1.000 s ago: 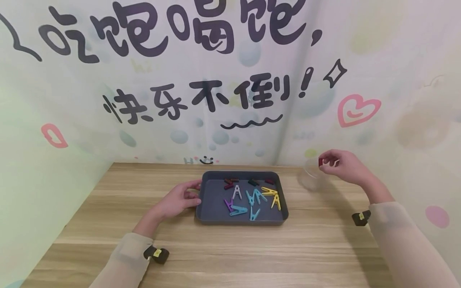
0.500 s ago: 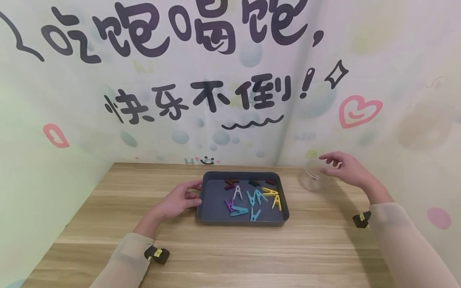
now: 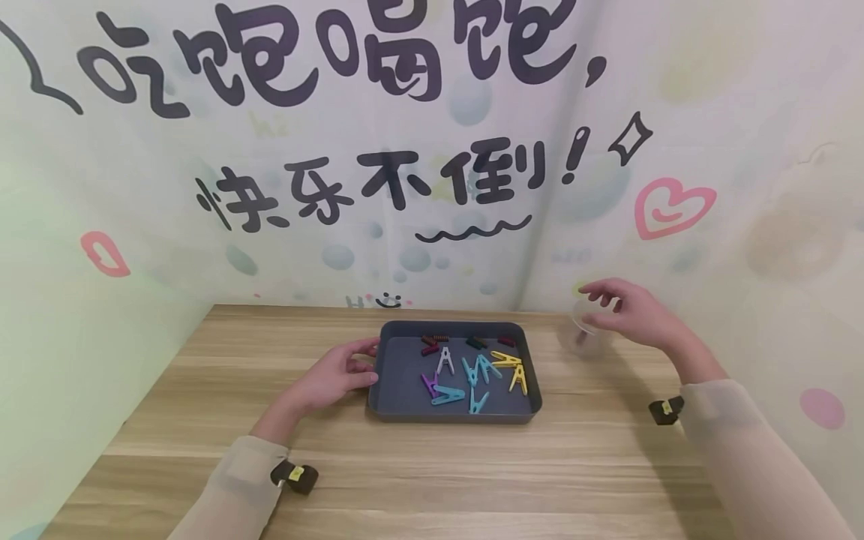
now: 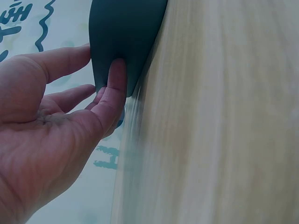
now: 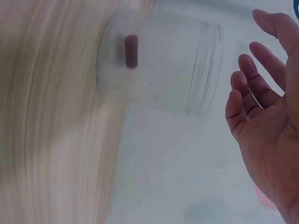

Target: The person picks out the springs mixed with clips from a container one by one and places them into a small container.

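Note:
At the left end of the dark grey tray (image 3: 398,409), my left hand (image 3: 340,375) rests its thumb and fingers against the outer wall. The left wrist view shows those fingertips (image 4: 119,70) touching the tray's side. Above the mouth of a clear plastic jar (image 5: 173,88), my right hand (image 3: 634,311) hovers with loosely bent fingers and nothing between them. Low inside the jar is a small dark red piece (image 5: 131,51), too blurred to name its kind. In the tray lie yellow pegs (image 3: 517,379), blue pegs (image 3: 448,395), a purple peg (image 3: 430,385) and a pale peg (image 3: 445,361).
Along the tray's back part lie several small dark pieces (image 3: 476,342), red, brown and blackish. The wood-grain table (image 3: 432,480) ends at a printed white curtain (image 3: 378,270) close behind the tray and jar.
A second ago my right hand pinched the dark red piece at the jar's mouth. Now the piece is inside the jar and that hand has shifted slightly left. My left hand has stayed put.

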`<control>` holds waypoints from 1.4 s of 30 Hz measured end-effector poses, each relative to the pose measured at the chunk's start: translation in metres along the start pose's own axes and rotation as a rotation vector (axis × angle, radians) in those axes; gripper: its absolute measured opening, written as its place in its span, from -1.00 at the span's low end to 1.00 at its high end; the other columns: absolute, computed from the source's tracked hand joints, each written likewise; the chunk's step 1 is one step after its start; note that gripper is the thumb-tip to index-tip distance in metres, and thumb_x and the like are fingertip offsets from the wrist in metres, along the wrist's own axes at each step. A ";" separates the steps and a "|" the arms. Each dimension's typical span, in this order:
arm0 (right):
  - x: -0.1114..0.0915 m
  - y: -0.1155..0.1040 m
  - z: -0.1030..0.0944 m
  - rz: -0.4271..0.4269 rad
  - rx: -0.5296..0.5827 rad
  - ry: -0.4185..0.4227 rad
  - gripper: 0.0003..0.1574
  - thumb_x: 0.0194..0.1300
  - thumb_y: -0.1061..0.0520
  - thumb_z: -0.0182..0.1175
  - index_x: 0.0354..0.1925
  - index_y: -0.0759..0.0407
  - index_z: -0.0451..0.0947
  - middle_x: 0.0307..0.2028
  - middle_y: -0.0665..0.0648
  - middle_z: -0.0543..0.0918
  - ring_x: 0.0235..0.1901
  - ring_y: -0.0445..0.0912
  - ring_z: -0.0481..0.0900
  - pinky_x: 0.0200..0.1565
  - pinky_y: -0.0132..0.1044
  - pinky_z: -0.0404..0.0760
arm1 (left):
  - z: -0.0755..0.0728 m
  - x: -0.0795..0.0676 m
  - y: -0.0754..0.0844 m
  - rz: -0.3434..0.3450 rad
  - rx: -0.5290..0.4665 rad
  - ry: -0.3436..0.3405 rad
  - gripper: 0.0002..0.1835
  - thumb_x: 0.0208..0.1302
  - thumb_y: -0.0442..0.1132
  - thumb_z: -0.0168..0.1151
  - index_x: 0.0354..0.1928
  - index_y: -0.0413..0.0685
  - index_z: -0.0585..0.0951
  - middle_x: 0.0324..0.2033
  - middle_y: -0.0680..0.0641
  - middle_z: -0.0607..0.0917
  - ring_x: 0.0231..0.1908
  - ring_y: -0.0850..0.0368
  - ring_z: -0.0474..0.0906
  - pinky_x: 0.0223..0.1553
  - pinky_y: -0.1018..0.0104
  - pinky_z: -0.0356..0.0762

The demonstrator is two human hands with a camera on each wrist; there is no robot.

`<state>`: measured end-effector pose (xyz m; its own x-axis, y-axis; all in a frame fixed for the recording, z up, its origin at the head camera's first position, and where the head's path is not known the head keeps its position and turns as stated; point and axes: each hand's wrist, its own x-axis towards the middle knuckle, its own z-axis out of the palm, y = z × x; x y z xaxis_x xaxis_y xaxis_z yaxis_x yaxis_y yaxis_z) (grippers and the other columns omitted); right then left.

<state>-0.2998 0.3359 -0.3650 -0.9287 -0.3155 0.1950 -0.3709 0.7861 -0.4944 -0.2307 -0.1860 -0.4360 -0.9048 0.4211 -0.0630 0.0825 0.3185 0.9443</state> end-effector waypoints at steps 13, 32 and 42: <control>0.013 -0.037 0.022 -0.079 0.031 -0.115 -0.38 0.10 -0.17 0.37 0.13 -0.11 0.48 -0.11 -0.03 0.58 -0.16 -0.06 0.48 -0.25 -0.20 0.61 | -0.001 0.001 -0.002 -0.021 0.004 -0.002 -0.27 0.25 -0.38 0.23 0.43 -0.14 0.18 0.24 -0.26 0.40 0.05 -0.11 0.55 -0.04 0.26 0.62; 0.025 -0.057 0.075 -0.093 -0.028 -0.218 -0.42 0.10 -0.17 0.36 0.08 -0.07 0.53 0.02 -0.04 0.56 0.01 0.01 0.46 -0.04 -0.09 0.57 | -0.001 0.000 0.000 -0.007 0.013 -0.008 -0.27 0.26 -0.38 0.22 0.43 -0.17 0.16 0.24 -0.29 0.39 0.05 -0.13 0.54 -0.05 0.28 0.62; 0.026 -0.059 0.094 -0.118 -0.115 -0.214 -0.51 0.09 -0.21 0.35 -0.02 -0.09 0.60 0.09 0.05 0.48 0.11 0.01 0.39 0.14 0.04 0.46 | -0.001 0.000 -0.002 -0.008 0.008 -0.015 -0.27 0.26 -0.36 0.22 0.44 -0.15 0.15 0.25 -0.28 0.37 0.05 -0.13 0.54 -0.03 0.25 0.62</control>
<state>-0.3021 0.2314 -0.4101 -0.8617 -0.5044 0.0560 -0.4860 0.7885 -0.3769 -0.2313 -0.1874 -0.4374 -0.8991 0.4312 -0.0760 0.0783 0.3290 0.9411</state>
